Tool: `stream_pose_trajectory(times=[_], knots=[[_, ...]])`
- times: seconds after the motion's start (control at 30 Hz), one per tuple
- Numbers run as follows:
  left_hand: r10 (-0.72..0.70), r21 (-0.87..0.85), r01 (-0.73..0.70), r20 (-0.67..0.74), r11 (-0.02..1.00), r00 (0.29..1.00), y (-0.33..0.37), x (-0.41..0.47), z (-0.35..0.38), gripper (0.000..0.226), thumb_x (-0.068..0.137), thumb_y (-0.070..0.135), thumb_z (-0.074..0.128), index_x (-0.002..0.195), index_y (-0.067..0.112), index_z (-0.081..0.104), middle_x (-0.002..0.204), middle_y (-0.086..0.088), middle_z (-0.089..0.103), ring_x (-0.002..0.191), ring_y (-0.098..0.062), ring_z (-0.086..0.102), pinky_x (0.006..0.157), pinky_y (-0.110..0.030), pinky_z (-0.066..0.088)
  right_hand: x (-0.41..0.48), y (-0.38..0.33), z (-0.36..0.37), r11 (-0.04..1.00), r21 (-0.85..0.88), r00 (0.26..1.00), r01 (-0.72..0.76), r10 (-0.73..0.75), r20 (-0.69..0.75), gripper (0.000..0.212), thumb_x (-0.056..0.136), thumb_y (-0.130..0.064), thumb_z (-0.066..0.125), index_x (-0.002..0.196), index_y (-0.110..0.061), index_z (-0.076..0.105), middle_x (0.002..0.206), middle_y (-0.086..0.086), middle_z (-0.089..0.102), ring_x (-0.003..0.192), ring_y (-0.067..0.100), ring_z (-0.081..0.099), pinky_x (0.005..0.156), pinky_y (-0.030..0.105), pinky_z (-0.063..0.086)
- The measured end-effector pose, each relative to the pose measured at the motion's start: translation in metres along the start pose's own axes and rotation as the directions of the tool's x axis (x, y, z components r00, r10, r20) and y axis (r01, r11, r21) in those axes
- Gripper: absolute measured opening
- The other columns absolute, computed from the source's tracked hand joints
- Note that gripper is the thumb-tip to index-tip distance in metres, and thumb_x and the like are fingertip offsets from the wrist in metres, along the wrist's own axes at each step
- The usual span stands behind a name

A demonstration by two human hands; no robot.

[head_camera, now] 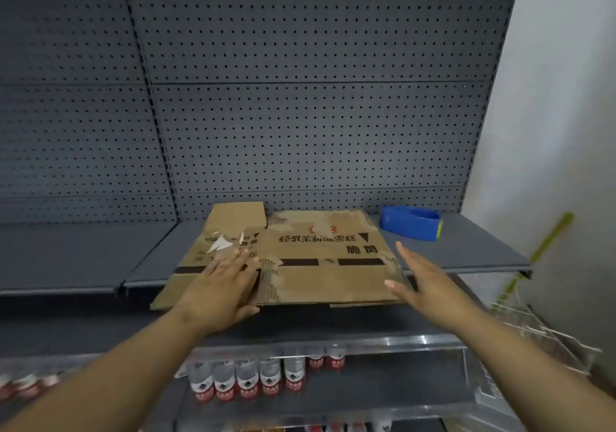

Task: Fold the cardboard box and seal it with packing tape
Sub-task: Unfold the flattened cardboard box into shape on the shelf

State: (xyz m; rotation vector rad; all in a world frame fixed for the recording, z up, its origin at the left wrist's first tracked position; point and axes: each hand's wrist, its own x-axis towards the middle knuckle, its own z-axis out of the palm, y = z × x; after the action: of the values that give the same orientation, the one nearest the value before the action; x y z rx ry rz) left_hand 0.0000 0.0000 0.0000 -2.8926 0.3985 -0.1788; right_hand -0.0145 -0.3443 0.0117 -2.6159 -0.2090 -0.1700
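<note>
The left hand (pixel 220 285) lies palm down on the left part of the cardboard box (pixel 316 265), fingers straight and spread, gripping nothing. The box is still flattened, printed side up, on the grey shelf (pixel 466 251), with its near edge jutting past the shelf's front. Below the box stands a row of bottles (pixel 246 378). At the box's right edge the right hand (pixel 430 281) is held wide, fingers straight; I cannot tell whether it touches. Beyond the box's far right corner sits a blue tape dispenser (pixel 411 222).
</note>
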Motion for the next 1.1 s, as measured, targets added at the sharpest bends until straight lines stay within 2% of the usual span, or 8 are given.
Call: stream_pose_trajectory(times=[0.27, 0.37, 0.5, 0.67, 0.83, 0.9, 0.97, 1.1], knots=[[0.061, 0.002, -0.061, 0.025, 0.998, 0.998, -0.008, 0.022, 0.023, 0.085, 0.086, 0.067, 0.030, 0.148, 0.023, -0.009, 0.158, -0.002, -0.010, 0.144, -0.016, -0.010, 0.116, -0.037, -0.008, 0.028, 0.003, 0.035, 0.994, -0.017, 0.990, -0.107, 0.108, 0.093, 0.078, 0.091, -0.049, 0.051, 0.153, -0.025, 0.011, 0.159, -0.004, 0.018, 0.144, 0.019, 0.022, 0.116, 0.037, 0.024], [0.067, -0.120, -0.060, 0.059, 0.991, 0.996, -0.006, 0.030, 0.024, 0.095, 0.072, 0.078, 0.021, 0.148, 0.027, -0.008, 0.157, 0.002, -0.010, 0.144, -0.013, -0.010, 0.112, -0.034, -0.010, 0.035, 0.004, 0.041, 0.993, -0.005, 0.988, -0.119, 0.119, 0.100, 0.077, 0.091, -0.049, 0.050, 0.153, -0.025, 0.010, 0.160, -0.005, 0.015, 0.145, 0.018, 0.019, 0.118, 0.037, 0.021], [0.066, -0.321, -0.020, 0.134, 0.947, 0.989, -0.007, 0.036, 0.022, 0.095, 0.077, 0.067, 0.046, 0.148, 0.031, -0.005, 0.157, 0.005, -0.009, 0.145, -0.014, -0.005, 0.117, -0.038, 0.007, 0.040, 0.005, 0.044, 0.992, -0.004, 0.987, -0.123, 0.123, 0.105, 0.076, 0.092, -0.048, 0.049, 0.153, -0.023, 0.011, 0.161, -0.003, 0.013, 0.146, 0.017, 0.016, 0.118, 0.034, 0.017], [0.089, -0.511, -0.029, 0.092, 0.859, 0.992, -0.011, 0.035, 0.024, 0.093, 0.070, 0.074, 0.038, 0.148, 0.034, 0.007, 0.156, 0.009, 0.012, 0.141, -0.011, 0.021, 0.112, -0.026, 0.024, 0.043, 0.003, 0.046, 0.991, -0.004, 0.986, -0.133, 0.132, 0.103, 0.073, 0.093, -0.048, 0.047, 0.153, -0.022, 0.014, 0.160, -0.002, 0.017, 0.146, 0.017, 0.020, 0.118, 0.034, 0.019], [0.203, -0.201, -0.202, -0.017, 0.959, 0.979, -0.004, 0.031, 0.016, 0.070, 0.085, 0.057, 0.004, 0.148, 0.027, 0.014, 0.149, -0.002, 0.035, 0.119, -0.018, 0.052, 0.091, -0.025, 0.044, 0.043, -0.001, 0.040, 0.991, 0.058, 0.991, -0.123, 0.120, 0.053, 0.064, 0.095, -0.050, 0.036, 0.152, -0.024, 0.019, 0.157, -0.003, 0.027, 0.143, 0.017, 0.026, 0.116, 0.035, 0.024], [0.202, -0.121, -0.200, 0.010, 0.972, 0.979, -0.002, 0.030, 0.012, 0.052, 0.100, 0.035, 0.021, 0.148, 0.025, 0.005, 0.152, -0.006, 0.030, 0.107, -0.023, 0.058, 0.073, -0.029, 0.049, 0.044, -0.005, 0.037, 0.988, 0.100, 0.993, -0.118, 0.115, 0.038, 0.063, 0.096, -0.050, 0.034, 0.151, -0.025, 0.020, 0.156, -0.003, 0.029, 0.143, 0.016, 0.027, 0.116, 0.035, 0.024], [0.178, -0.065, -0.177, 0.019, 0.982, 0.984, 0.002, 0.031, 0.013, 0.063, 0.097, 0.010, 0.034, 0.149, 0.020, -0.001, 0.149, -0.011, 0.034, 0.098, -0.027, 0.061, 0.060, -0.031, 0.045, 0.043, -0.006, 0.033, 0.985, 0.127, 0.993, -0.121, 0.117, 0.034, 0.062, 0.096, -0.050, 0.034, 0.151, -0.026, 0.020, 0.156, -0.003, 0.031, 0.142, 0.015, 0.028, 0.116, 0.034, 0.024], [0.057, -0.106, -0.055, 0.008, 0.993, 0.998, 0.006, 0.042, 0.011, 0.048, 0.099, 0.018, 0.034, 0.146, 0.018, 0.023, 0.143, -0.012, 0.042, 0.111, -0.027, 0.058, 0.086, -0.034, 0.050, 0.037, -0.012, 0.021, 0.980, 0.171, 0.995, -0.103, 0.099, 0.032, 0.058, 0.098, -0.046, 0.034, 0.151, -0.026, 0.020, 0.156, -0.002, 0.030, 0.143, 0.016, 0.028, 0.113, 0.030, 0.022]])
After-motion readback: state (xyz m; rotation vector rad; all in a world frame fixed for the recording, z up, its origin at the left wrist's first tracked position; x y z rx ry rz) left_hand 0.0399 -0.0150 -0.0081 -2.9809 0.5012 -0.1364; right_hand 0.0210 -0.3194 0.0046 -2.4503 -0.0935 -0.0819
